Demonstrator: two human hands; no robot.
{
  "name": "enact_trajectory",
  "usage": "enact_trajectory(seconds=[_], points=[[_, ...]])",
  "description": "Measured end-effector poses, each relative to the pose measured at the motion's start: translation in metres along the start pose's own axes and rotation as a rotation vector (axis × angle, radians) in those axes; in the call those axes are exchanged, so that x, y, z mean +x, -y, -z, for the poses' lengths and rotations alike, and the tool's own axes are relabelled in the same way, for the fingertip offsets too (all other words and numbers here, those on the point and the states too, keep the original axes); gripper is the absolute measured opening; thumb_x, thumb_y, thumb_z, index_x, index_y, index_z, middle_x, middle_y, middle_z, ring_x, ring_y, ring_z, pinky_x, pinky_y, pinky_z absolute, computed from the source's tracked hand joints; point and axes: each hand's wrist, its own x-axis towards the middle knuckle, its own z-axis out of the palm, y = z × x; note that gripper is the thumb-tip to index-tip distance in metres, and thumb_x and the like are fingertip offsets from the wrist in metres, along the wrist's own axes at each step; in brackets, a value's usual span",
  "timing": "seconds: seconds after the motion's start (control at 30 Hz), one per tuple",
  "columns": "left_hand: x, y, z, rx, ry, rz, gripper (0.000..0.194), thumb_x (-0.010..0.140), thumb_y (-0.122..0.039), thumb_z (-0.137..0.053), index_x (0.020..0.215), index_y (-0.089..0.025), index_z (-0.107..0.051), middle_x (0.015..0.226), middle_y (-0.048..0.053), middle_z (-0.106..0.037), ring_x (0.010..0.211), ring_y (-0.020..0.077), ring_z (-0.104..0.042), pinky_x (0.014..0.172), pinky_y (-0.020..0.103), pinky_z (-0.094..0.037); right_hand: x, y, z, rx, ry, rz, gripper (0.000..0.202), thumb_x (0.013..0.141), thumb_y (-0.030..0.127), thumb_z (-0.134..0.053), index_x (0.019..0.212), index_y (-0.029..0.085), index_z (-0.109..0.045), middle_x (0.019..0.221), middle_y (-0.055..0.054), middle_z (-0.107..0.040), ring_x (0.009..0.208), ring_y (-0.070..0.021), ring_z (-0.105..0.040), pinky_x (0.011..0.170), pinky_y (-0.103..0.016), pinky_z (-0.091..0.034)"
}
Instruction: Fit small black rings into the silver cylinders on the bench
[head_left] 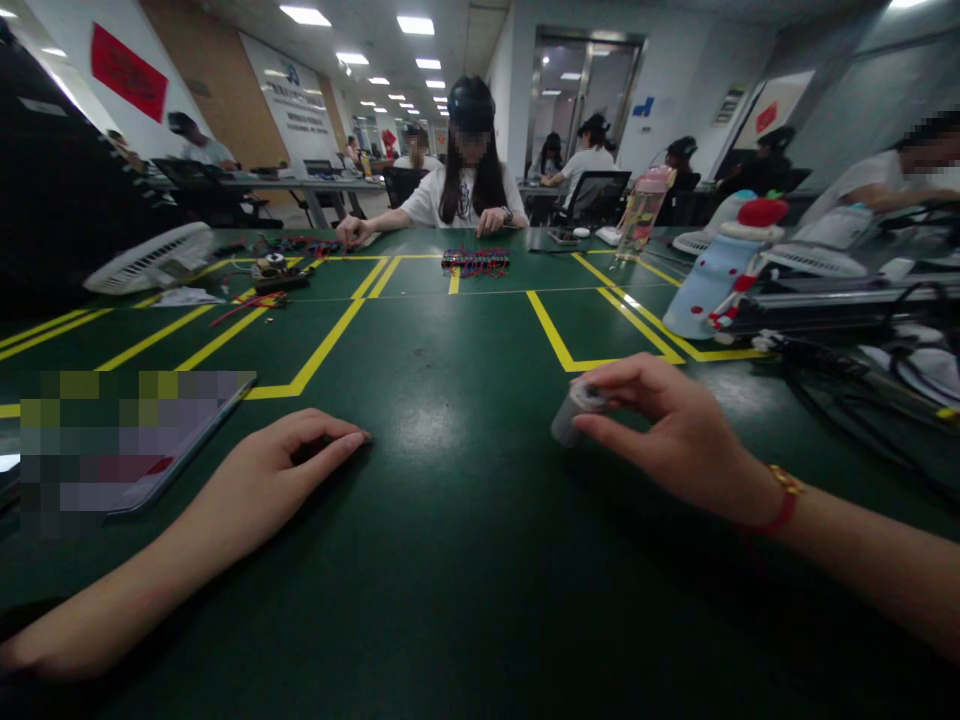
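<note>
My right hand, with a red and gold bracelet at the wrist, grips a small grey cylinder between thumb and fingers. The cylinder stands slightly tilted at the green table, its pale top between my fingertips. My left hand rests on the table to the left, thumb and index finger pressed together. Something tiny and dark shows at those fingertips, too small to make out.
A tablet-like device lies at the left. Cables and a blue bottle are at the right. Yellow tape marks the table. Across it, a person sits behind bundled wired parts.
</note>
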Motion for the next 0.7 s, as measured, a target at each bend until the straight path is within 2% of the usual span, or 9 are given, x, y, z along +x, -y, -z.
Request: enact_trajectory(seconds=[0.1,0.2,0.3,0.4,0.47,0.53,0.6,0.7], points=[[-0.001,0.001,0.002,0.012,-0.005,-0.009,0.036,0.085,-0.054,-0.052,0.097,-0.024,-0.069,0.104,0.003,-0.068,0.098,0.0240,-0.061,0.087,0.036,-0.045,0.002,0.023,-0.032,0.058,0.149,0.071,0.029,0.079,0.034,-0.065,0.104,0.021,-0.058,0.105,-0.004,-0.064,0.090,-0.0129,-0.063,0.080,-0.029,-0.054],[-0.001,-0.003,0.002,0.021,0.014,-0.009,0.035,0.087,-0.051,-0.050,0.097,-0.023,-0.068,0.104,0.003,-0.067,0.098,0.0239,-0.061,0.087,0.037,-0.045,0.000,0.025,-0.048,0.056,0.214,0.067,0.028,0.080,0.034,-0.063,0.105,0.022,-0.057,0.104,-0.003,-0.063,0.089,-0.0124,-0.061,0.080,-0.030,-0.053],[0.001,-0.020,-0.005,0.029,-0.011,-0.064,0.034,0.087,-0.051,-0.051,0.102,-0.025,-0.068,0.105,0.003,-0.067,0.095,0.0239,-0.061,0.081,0.036,-0.047,-0.003,0.019,-0.054,0.115,0.216,0.024,0.042,0.078,0.034,-0.066,0.115,0.023,-0.050,0.109,-0.004,-0.061,0.094,-0.0124,-0.061,0.084,-0.030,-0.053],[0.002,-0.054,-0.020,-0.024,-0.014,-0.262,0.030,0.088,-0.045,-0.052,0.109,-0.029,-0.067,0.104,0.002,-0.066,0.091,0.0213,-0.061,0.073,0.032,-0.047,-0.005,0.014,-0.055,0.204,0.208,-0.023,0.059,0.073,0.033,-0.071,0.123,0.022,-0.041,0.112,-0.005,-0.061,0.100,-0.0131,-0.060,0.088,-0.030,-0.052],[0.004,-0.080,-0.030,-0.099,-0.007,-0.389,0.028,0.090,-0.041,-0.052,0.109,-0.029,-0.067,0.103,0.002,-0.065,0.091,0.0189,-0.061,0.078,0.031,-0.047,-0.005,0.013,-0.056,0.239,0.213,-0.028,0.058,0.074,0.028,-0.070,0.123,0.021,-0.041,0.111,-0.005,-0.061,0.101,-0.0131,-0.061,0.090,-0.031,-0.052],[0.006,-0.100,-0.037,-0.140,0.003,-0.448,0.023,0.088,-0.038,-0.056,0.105,-0.029,-0.070,0.101,0.002,-0.065,0.089,0.0179,-0.061,0.077,0.031,-0.048,-0.005,0.013,-0.057,0.257,0.219,-0.018,0.054,0.075,0.026,-0.069,0.121,0.021,-0.042,0.110,-0.006,-0.062,0.100,-0.0133,-0.061,0.090,-0.032,-0.052],[0.009,-0.112,-0.038,-0.157,-0.015,-0.453,0.018,0.085,-0.037,-0.060,0.093,-0.029,-0.074,0.096,0.001,-0.065,0.086,0.0171,-0.061,0.073,0.030,-0.047,-0.005,0.014,-0.057,0.261,0.227,-0.011,0.052,0.075,0.026,-0.068,0.120,0.021,-0.043,0.110,-0.006,-0.061,0.100,-0.0137,-0.061,0.089,-0.032,-0.052],[0.012,-0.112,-0.033,-0.158,-0.079,-0.396,0.017,0.083,-0.041,-0.061,0.086,-0.031,-0.075,0.091,0.000,-0.066,0.079,0.0169,-0.061,0.067,0.030,-0.046,-0.005,0.015,-0.056,0.238,0.225,-0.015,0.049,0.075,0.027,-0.067,0.118,0.021,-0.045,0.109,-0.006,-0.062,0.098,-0.0137,-0.061,0.087,-0.032,-0.051]])
